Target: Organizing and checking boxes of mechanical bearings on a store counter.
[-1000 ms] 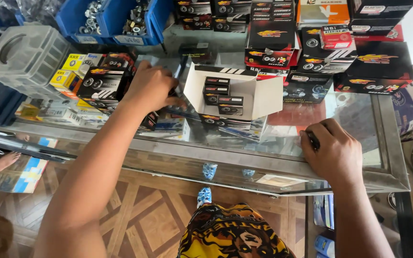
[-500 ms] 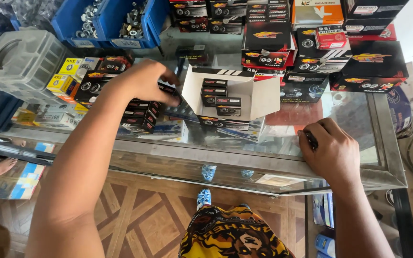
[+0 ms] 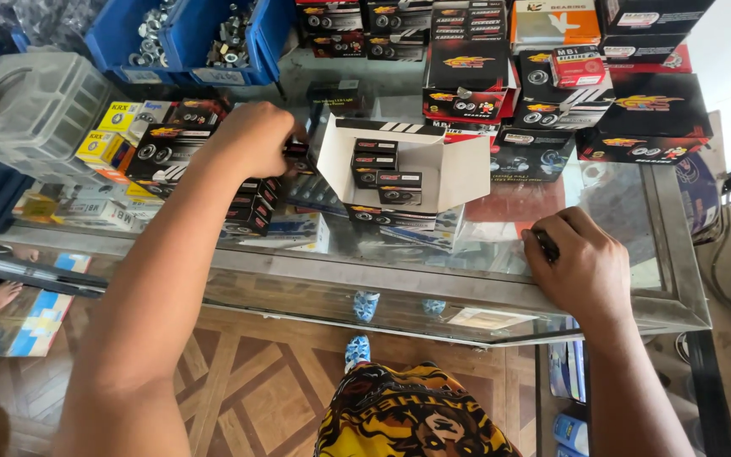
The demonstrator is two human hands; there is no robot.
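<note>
An open white carton (image 3: 433,173) stands on the glass counter (image 3: 619,245), with a few small black boxes (image 3: 378,161) inside it. My left hand (image 3: 251,135) is closed on a small black box (image 3: 298,154) just left of the carton, above a row of similar black boxes (image 3: 251,207) lying on the glass. My right hand (image 3: 581,267) rests on the counter's near right part, fingers curled around a small dark object (image 3: 546,245).
Stacks of black and red boxes (image 3: 636,110) line the far right. Blue bins of metal parts (image 3: 188,38) and a grey plastic organiser case (image 3: 31,110) stand at the far left, with yellow boxes (image 3: 107,135) beside them. The counter's metal frame (image 3: 467,300) runs along the near edge.
My left hand has shifted slightly left and nearer beside the carton, and the row of black boxes under it is now uncovered. My right hand has stayed in place.
</note>
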